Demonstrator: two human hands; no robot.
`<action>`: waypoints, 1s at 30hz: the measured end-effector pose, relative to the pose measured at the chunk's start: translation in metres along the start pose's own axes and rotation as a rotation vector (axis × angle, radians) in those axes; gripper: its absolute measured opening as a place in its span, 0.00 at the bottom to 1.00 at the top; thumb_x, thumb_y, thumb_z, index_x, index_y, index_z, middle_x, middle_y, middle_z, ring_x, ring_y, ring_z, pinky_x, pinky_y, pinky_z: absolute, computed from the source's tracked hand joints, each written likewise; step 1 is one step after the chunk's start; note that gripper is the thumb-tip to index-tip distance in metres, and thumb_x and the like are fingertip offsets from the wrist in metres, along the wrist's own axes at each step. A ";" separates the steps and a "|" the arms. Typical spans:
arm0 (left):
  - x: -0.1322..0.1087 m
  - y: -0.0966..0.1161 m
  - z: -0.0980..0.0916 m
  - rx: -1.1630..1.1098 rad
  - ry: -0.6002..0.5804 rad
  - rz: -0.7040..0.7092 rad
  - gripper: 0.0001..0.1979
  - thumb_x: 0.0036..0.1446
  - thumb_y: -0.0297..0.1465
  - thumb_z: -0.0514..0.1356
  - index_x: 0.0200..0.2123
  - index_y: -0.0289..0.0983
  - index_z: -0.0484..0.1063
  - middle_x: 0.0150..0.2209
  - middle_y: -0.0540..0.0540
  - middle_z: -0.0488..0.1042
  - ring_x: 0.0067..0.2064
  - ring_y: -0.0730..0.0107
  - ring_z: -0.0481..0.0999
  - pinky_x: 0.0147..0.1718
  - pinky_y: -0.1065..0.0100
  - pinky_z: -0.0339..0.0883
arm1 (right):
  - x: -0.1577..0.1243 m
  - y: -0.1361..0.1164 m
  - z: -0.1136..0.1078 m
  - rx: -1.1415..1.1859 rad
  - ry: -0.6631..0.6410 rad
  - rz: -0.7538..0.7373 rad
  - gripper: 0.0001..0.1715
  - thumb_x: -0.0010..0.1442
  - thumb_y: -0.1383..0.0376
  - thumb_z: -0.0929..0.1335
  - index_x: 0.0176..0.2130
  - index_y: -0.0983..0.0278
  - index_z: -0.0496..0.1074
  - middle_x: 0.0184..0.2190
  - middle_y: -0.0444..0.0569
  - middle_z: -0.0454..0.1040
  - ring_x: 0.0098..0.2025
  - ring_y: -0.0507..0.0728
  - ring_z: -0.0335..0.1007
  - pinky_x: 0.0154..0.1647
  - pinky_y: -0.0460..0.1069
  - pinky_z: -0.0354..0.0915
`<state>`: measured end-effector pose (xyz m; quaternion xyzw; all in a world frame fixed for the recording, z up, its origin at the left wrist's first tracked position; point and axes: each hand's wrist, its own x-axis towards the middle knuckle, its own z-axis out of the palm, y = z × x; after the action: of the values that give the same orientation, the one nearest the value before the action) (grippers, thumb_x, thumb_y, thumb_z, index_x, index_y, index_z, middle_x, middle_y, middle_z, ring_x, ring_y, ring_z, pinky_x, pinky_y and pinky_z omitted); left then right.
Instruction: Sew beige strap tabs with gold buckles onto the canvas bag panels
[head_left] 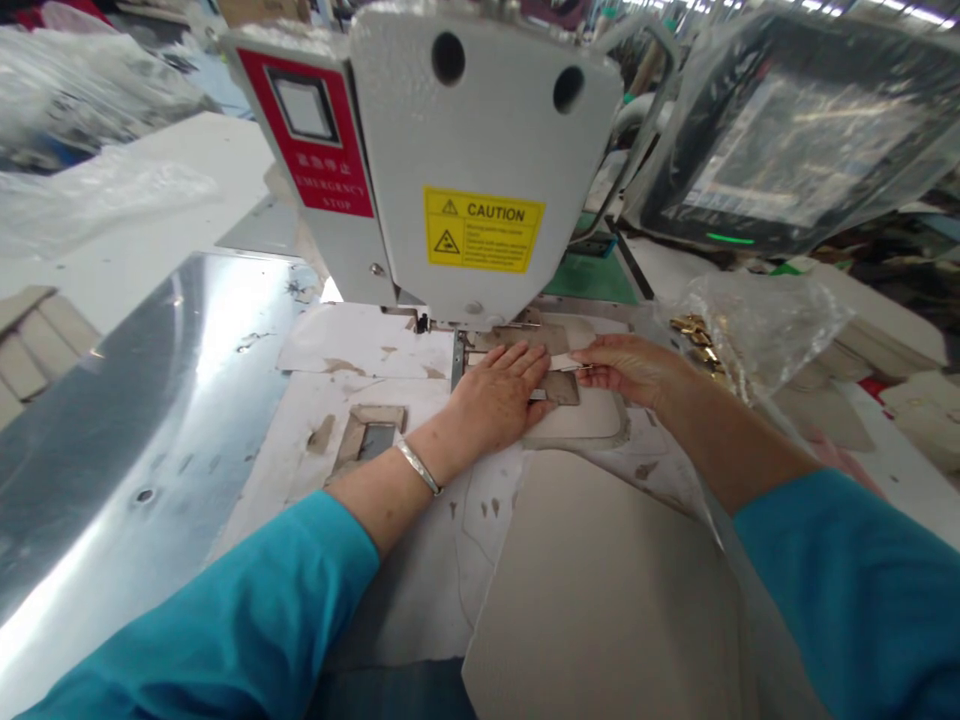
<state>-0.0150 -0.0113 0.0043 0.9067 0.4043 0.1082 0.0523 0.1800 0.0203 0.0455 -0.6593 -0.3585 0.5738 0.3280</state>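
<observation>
My left hand (501, 398) lies flat with its fingers stretched out, pressing on beige pieces under the sewing machine head (480, 130). Just to its right, my right hand (634, 368) pinches the end of a narrow beige strip (568, 362) between thumb and fingers. The strip runs toward the left fingertips, which hide its other end. Beneath both hands is a rounded beige panel (585, 425) with a cut-out plate (562, 388) on it. A large beige panel (607, 580) extends from there toward my body.
A plastic-wrapped control screen (802, 150) stands at the right. Gold metal fittings (697, 340) lie by a clear plastic bag (772, 320). A frame-shaped beige piece (367, 440) sits left of my wrist. Shiny sheet metal (172, 400) covers the left side; stacked beige pieces (45, 340) lie beyond.
</observation>
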 end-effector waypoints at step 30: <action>0.001 0.028 0.001 0.087 0.118 -0.015 0.26 0.64 0.40 0.54 0.57 0.26 0.63 0.54 0.33 0.70 0.57 0.54 0.68 0.56 0.59 0.63 | 0.010 0.008 -0.003 -0.501 0.008 -0.032 0.12 0.63 0.69 0.67 0.27 0.66 0.65 0.14 0.41 0.69 0.12 0.46 0.61 0.13 0.41 0.55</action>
<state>0.0064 -0.0294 0.0082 0.8972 0.4176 0.1433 -0.0101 0.1850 0.0249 0.0343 -0.7166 -0.4987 0.4589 0.1647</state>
